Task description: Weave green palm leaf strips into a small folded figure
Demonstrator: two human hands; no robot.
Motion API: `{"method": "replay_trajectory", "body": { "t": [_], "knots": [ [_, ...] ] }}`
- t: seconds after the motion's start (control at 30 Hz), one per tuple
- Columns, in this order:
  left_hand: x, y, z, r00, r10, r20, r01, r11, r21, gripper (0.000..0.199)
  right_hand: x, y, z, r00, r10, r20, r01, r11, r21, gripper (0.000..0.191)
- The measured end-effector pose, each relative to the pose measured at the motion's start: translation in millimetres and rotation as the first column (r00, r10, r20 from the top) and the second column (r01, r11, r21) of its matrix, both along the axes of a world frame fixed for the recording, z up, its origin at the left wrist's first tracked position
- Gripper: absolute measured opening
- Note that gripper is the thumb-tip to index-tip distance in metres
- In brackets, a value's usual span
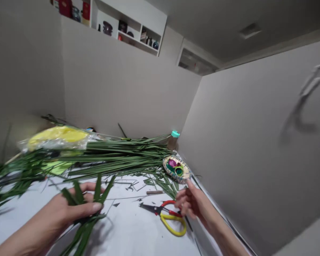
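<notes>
My left hand (78, 208) pinches a cluster of flat green leaf strips (82, 234), thumb on top; their ends fan out above and below the fingers. Where the strips cross under the thumb is partly hidden. My right hand (188, 202) is beside the scissors (173, 224), its thumb stretched away and the other fingers loosely bent. The scissors lie on the white tabletop with one red and one yellow handle, dark blades pointing left. Fingers of the right hand overlap the red handle's end; I cannot tell whether they touch it.
Long green leaves (122, 153) lie heaped across the back, with more at the left. A woven dish (185, 174) holds colourful rolls. A bottle with a turquoise cap (175, 134), a yellow item in clear plastic (58, 135) and a small brown stick (154, 192) are also there. Walls border the table.
</notes>
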State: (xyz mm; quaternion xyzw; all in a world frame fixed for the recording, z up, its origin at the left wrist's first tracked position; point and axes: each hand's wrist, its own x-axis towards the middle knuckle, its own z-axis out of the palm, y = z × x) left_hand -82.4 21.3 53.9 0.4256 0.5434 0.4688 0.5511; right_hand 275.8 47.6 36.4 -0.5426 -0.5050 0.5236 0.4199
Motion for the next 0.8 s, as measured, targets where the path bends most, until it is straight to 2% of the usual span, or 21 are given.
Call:
{"method": "replay_trajectory", "body": {
  "t": [0.07, 0.17, 0.23, 0.27, 0.3, 0.37, 0.4, 0.43, 0.47, 0.57, 0.63, 0.8],
  "knots": [
    [10.1, -3.9, -2.4, 1.0, -0.014, -0.001, 0.014, 1.0, -0.013, 0.05, -6.1, -18.9, 3.2, 0.975, 0.108, 0.192, -0.11, 0.994, -0.005, 0.07],
    [20.4, -8.2, -5.6, 0.999, -0.037, 0.003, 0.037, 0.998, -0.058, 0.055, -28.3, -43.2, 13.5, 0.899, 0.149, 0.411, -0.209, 0.973, 0.103, 0.051],
    [25.3, -10.6, -6.0, 0.998, -0.056, 0.014, 0.057, 0.993, -0.1, 0.051, -47.2, -52.0, 20.1, 0.868, 0.134, 0.478, -0.253, 0.948, 0.192, 0.033],
    [27.5, -11.8, -5.7, 0.998, -0.064, 0.021, 0.066, 0.991, -0.119, 0.049, -56.4, -53.6, 22.4, 0.85, 0.106, 0.516, -0.29, 0.912, 0.291, 0.022],
    [29.7, -12.8, -5.4, 0.997, -0.068, 0.026, 0.071, 0.988, -0.135, 0.047, -65.0, -53.7, 24.0, 0.829, 0.042, 0.558, -0.342, 0.827, 0.446, 0.015],
    [33.8, -14.7, -5.5, 0.998, -0.065, 0.025, 0.068, 0.987, -0.149, 0.045, -79.1, -50.4, 25.0, 0.807, -0.11, 0.58, -0.397, 0.627, 0.671, 0.01],
    [35.6, -15.5, -6.3, 0.998, -0.055, 0.02, 0.058, 0.987, -0.15, 0.045, -84.4, -48.0, 24.5, 0.801, -0.169, 0.574, -0.411, 0.543, 0.733, 0.011],
    [37.1, -16.2, -7.7, 0.999, -0.04, 0.018, 0.043, 0.988, -0.148, 0.047, -88.5, -45.6, 23.4, 0.797, -0.193, 0.572, -0.421, 0.503, 0.755, 0.01],
    [38.1, -16.7, -9.6, 0.999, -0.022, 0.023, 0.025, 0.99, -0.142, 0.048, -91.7, -43.4, 21.9, 0.788, -0.187, 0.587, -0.44, 0.496, 0.748, 0.009],
    [38.4, -17.7, -17.0, 0.999, 0.026, 0.035, -0.021, 0.992, -0.127, 0.044, -96.9, -39.1, 14.3, 0.743, -0.075, 0.665, -0.527, 0.549, 0.649, 0.011],
    [36.3, -18.4, -22.0, 1.0, 0.003, 0.003, -0.002, 0.992, -0.129, 0.039, -99.0, -37.9, 7.9, 0.727, -0.014, 0.687, -0.561, 0.565, 0.605, 0.017],
    [30.2, -24.3, -31.0, 0.999, 0.027, -0.044, -0.033, 0.989, -0.146, 0.039, -105.8, -38.7, -1.2, 0.795, 0.014, 0.607, -0.51, 0.558, 0.655, 0.026]
  ]
}}
